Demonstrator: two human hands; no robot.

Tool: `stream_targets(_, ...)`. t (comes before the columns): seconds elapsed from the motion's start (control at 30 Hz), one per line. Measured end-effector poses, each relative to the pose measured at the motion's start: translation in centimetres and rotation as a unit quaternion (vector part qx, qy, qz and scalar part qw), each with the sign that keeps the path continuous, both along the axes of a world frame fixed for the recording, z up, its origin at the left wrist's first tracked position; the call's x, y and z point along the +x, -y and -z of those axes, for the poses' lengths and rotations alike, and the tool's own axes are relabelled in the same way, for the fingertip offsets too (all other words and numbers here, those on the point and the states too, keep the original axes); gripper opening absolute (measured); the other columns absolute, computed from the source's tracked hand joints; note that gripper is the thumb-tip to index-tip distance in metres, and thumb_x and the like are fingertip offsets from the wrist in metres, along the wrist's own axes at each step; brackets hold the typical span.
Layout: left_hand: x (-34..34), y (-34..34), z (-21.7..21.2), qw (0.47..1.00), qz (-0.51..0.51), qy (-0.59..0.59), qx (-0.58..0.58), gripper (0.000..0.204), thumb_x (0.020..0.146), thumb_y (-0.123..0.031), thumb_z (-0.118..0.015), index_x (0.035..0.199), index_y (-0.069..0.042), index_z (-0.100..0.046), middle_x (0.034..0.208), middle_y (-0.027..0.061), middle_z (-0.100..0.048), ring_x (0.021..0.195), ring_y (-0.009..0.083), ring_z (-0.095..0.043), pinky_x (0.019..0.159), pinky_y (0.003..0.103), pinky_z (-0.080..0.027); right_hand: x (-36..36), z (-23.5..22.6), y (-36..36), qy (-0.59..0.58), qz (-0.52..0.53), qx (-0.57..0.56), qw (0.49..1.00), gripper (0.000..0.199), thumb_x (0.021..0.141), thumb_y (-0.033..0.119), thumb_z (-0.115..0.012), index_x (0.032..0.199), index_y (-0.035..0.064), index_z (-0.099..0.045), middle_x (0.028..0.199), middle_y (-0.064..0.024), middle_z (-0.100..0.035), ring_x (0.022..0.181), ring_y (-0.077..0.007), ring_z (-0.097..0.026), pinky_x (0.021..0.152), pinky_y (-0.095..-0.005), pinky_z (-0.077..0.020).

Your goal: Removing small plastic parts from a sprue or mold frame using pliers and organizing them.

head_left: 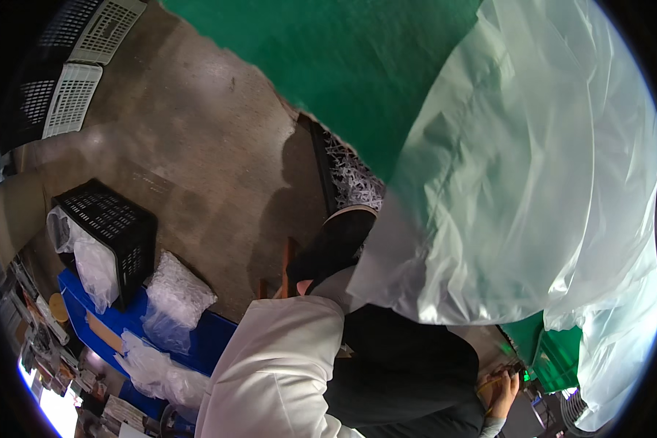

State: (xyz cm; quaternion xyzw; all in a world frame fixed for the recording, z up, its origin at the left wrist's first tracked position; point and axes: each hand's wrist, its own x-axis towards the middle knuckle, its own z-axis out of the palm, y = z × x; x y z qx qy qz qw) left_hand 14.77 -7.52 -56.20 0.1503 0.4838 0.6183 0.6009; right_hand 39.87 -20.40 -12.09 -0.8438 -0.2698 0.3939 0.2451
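A large translucent plastic bag or sheet fills the right side, creased and partly draped over a green sheet-like surface. My left arm, in a white sleeve, reaches up from the lower edge to a grey cuff beside the plastic's lower left corner. Its fingers are hidden; a small patch of skin shows near the cuff. At the lower right, below the plastic, my right hand has its fingers curled against a small dark thing beside a green light. What it grips is too small to name. Dark clothing lies between the arms.
White shredded paper shows in a dark-edged container under the green surface. At left, a black crate with plastic bags stands by a blue surface, near a clear bag of white filling. White crates stand at the far left.
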Motion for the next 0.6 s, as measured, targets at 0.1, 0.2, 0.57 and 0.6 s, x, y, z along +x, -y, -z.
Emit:
stream_targets(0.1, 0.6, 1.1, -0.4, 1.0, -0.005, 0.022, 0.002, 0.031, 0.099, -0.034, -0.045, 0.11, -0.015, -0.067, 0.126, 0.0114, -0.058, 0.122, 0.0258, -0.048, 0.098, 0.055, -0.039, -1.2, -0.3, -1.0, -0.019, -0.037, -0.012, 0.999, 0.018, 0.098, 0.013, -0.057, 0.114, 0.006, -0.058, 0.097, -0.0037, -0.062, 0.082, -0.0153, -0.06, 0.079, -0.0316, -0.0501)
stream_targets(0.2, 1.0, 1.3, -2.2, 0.999, -0.003, 0.049, 0.014, 0.031, 0.099, -0.035, -0.045, 0.11, -0.015, -0.066, 0.127, 0.0112, -0.058, 0.123, 0.0254, -0.048, 0.099, 0.055, -0.039, -0.4, -1.3, -0.7, 0.071, -0.055, -0.04, 0.995, 0.015, 0.098, 0.015, -0.056, 0.11, 0.0066, -0.058, 0.092, -0.004, -0.062, 0.08, -0.0127, -0.06, 0.072, -0.0249, -0.0466)
stream_targets(0.57, -14.3, 0.4, -6.2, 0.806, 0.557, -0.081, 0.184, 0.051, 0.091, -0.041, -0.069, 0.129, -0.008, -0.061, 0.125, 0.0096, -0.063, 0.11, 0.023, -0.063, 0.096, 0.038, -0.05, -5.7, -0.6, -5.5, -0.017, -0.268, -0.148, 0.952, 0.019, 0.092, 0.014, -0.062, 0.106, 0.0016, -0.057, 0.094, -0.0032, -0.058, 0.088, -0.0114, -0.055, 0.081, -0.0276, -0.0451)
stream_targets(0.6, -17.6, 0.6, -5.2, 0.867, 0.425, 0.031, 0.257, 0.05, 0.093, -0.036, -0.069, 0.129, -0.003, -0.059, 0.117, 0.009, -0.067, 0.104, 0.0192, -0.065, 0.092, 0.034, -0.052, -7.0, 0.0, -6.2, -0.027, -0.296, -0.146, 0.944, 0.025, 0.088, 0.016, -0.064, 0.107, 0.0006, -0.057, 0.096, -0.003, -0.058, 0.09, -0.0119, -0.055, 0.084, -0.0292, -0.046)
